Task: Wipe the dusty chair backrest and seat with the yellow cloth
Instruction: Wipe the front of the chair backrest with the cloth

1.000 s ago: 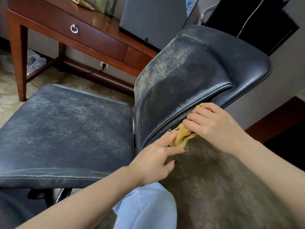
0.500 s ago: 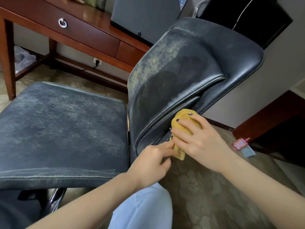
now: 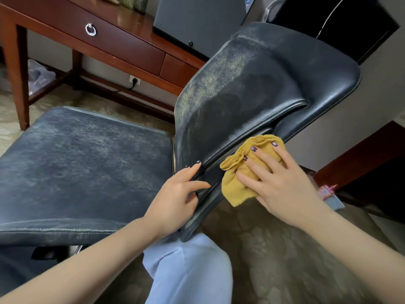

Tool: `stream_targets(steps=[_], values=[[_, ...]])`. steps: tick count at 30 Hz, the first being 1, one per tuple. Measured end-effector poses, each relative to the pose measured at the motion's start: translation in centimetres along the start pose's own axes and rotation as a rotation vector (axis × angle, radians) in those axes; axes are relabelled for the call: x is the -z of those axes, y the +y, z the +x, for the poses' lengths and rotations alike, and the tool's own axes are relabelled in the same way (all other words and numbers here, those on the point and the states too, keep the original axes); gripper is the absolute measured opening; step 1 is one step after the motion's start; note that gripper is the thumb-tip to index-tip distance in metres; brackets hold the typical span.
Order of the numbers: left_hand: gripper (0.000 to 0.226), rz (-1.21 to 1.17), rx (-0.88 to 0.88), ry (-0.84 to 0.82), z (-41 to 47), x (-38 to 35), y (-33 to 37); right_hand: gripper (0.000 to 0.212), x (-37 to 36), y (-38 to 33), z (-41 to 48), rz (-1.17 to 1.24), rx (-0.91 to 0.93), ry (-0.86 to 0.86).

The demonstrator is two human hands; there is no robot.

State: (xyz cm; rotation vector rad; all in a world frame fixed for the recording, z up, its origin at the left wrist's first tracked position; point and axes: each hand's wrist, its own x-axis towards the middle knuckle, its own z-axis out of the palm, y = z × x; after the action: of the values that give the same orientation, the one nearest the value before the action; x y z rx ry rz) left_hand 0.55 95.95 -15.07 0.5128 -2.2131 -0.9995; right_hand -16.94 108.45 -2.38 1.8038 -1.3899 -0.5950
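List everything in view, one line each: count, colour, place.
backrest: one, dusty black, centre right
seat: one, dusty black, left
yellow cloth: one, yellow, against the backrest's lower edge
desk: one, reddish brown, behind the chair
ring pull: one, silver, on the desk drawer
wall socket: one, white, under the desk
carpet: one, beige, floor
left hand: one, rests on the backrest's edge
right hand: one, presses the yellow cloth
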Motion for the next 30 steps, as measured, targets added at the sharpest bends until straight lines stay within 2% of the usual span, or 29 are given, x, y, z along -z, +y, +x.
stream_targets(steps=[4,10,14,26,30], values=[[0.045,0.006,0.035,-0.118,-0.3,-0.2,-1.1,0.02,-0.8,-1.6,0.6,0.001,-0.103,0.001],[0.044,0.058,-0.021,-0.181,-0.2,-0.1,-2.6,0.009,-3.7,-5.8,0.7,0.097,-0.07,0.004],[0.039,0.093,-0.026,-0.239,0.3,0.1,-3.0,0.005,-5.4,-8.1,0.7,0.141,-0.113,0.052],[0.035,0.144,-0.009,-0.259,0.9,-0.1,-2.8,0.005,-8.2,-10.8,0.9,0.187,-0.073,-0.01],[0.035,0.161,-0.016,-0.258,0.8,-0.2,-2.6,0.01,-8.4,-11.5,1.0,0.189,0.023,-0.083]])
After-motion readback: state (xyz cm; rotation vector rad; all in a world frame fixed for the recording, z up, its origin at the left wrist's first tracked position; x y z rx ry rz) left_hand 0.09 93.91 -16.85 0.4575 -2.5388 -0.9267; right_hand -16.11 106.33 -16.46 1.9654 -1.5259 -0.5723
